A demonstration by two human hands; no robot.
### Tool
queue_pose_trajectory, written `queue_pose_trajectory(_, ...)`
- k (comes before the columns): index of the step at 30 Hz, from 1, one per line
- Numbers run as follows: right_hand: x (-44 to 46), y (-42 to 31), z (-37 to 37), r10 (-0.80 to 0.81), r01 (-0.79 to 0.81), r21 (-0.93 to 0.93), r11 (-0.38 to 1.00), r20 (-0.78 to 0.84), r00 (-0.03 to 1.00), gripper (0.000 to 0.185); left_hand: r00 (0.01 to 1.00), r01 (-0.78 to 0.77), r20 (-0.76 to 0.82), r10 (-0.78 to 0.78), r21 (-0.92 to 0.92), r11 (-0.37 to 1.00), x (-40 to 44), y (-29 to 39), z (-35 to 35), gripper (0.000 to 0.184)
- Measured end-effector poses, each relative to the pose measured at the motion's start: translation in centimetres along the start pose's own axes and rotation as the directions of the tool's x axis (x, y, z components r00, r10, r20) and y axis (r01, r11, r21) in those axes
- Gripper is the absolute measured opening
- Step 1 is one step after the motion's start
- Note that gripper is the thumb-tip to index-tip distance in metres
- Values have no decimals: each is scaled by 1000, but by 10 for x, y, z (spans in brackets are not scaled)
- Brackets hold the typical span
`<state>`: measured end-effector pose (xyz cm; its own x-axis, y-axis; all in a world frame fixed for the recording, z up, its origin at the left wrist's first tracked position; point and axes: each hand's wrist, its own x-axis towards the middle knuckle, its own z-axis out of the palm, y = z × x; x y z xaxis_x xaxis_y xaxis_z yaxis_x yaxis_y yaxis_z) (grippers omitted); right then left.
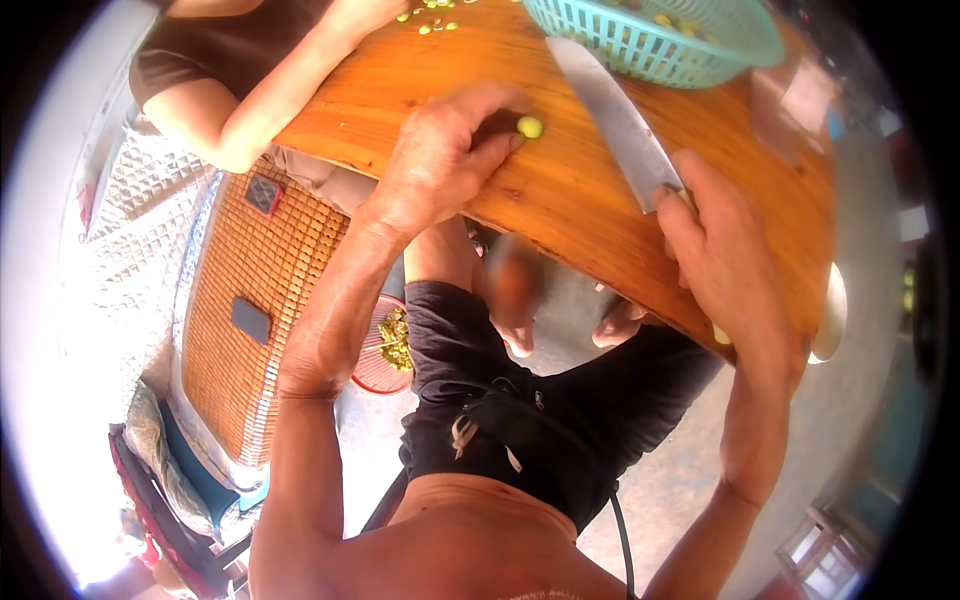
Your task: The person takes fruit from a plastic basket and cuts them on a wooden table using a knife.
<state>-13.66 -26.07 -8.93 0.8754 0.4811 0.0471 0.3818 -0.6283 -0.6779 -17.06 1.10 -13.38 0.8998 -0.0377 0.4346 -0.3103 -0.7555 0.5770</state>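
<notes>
My left hand [440, 150] is over the wooden tabletop, fingers curled, with a small round yellow-green fruit [530, 127] at the tips of its thumb and forefinger. Some of those fingers are blurred. In my right hand [725, 240] is a kitchen knife [615, 120], gripped by its handle near the table's right side. Its broad blade points away from me, toward a turquoise plastic basket [650, 45]. The knife and the fruit are apart.
Another person's arm [270, 110] rests at the table's [370, 110] far left, near several small green pieces [432, 27]. A red basket [375, 370] with green scraps stands on the floor. A dark phone-like object [251, 320] lies on a woven mat [220, 390].
</notes>
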Motion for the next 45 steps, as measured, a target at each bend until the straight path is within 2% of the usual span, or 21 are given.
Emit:
queue_pose_trajectory(2, 0, 0, 0, 1, -1, 11, 1000, 2, 1000, 21, 1000, 18, 22, -19, 34, 999, -1, 0, 0, 23)
queue_pose_trajectory(5, 0, 1, 0, 7, -7, 0, 1000, 1, 1000, 21, 998, 59, -33, -61, -60, 996, 0, 0, 3, 16)
queue_pose_trajectory(14, -2, 2, 2, -61, 62, -68, 996, 7, 998, 17, 999, -11, -51, 10, -23, 1000, 6, 2, 11, 14)
queue_pose_trajectory(16, -3, 2, 6, -153, 146, -156, 977, -35, 988, 17, 999, -3, -51, 1, -49, 999, 7, 4, 14, 15)
queue_pose_trajectory(20, -2, -5, 7, -72, 73, -102, 992, 16, 997, 18, 996, -68, -54, 65, -65, 996, 11, 10, 19, 15)
queue_pose_trajectory(22, -2, -6, 7, -60, 62, -87, 994, 17, 998, 17, 997, 71, -11, -73, -97, 993, 11, 16, 19, 16)
queue_pose_trajectory(26, -2, -6, 9, -77, 78, -134, 988, 9, 997, 17, 999, 36, -24, -36, -25, 999, 13, 13, 21, 16)
queue_pose_trajectory(32, -6, -14, 10, -25, 29, -192, 981, 22, 999, 17, 989, 148, -13, -149, -52, 988, 12, 19, 20, 17)
queue_pose_trajectory(35, -7, -15, 10, -14, 17, -224, 975, 14, 1000, 18, 990, 134, -26, -135, -38, 990, 12, 17, 21, 18)
queue_pose_trajectory(37, -7, -14, 11, -25, 28, -232, 972, 16, 1000, 18, 996, 66, -55, -66, 2, 998, 12, 15, 22, 19)
queue_pose_trajectory(40, -10, -12, 13, -64, 61, -245, 968, -7, 998, 17, 996, 72, -58, -72, 9, 997, 11, 16, 22, 18)
queue_pose_trajectory(45, -8, -16, 14, -41, 45, -284, 958, 17, 999, 15, 996, 51, -79, -49, 14, 999, 12, 13, 23, 16)
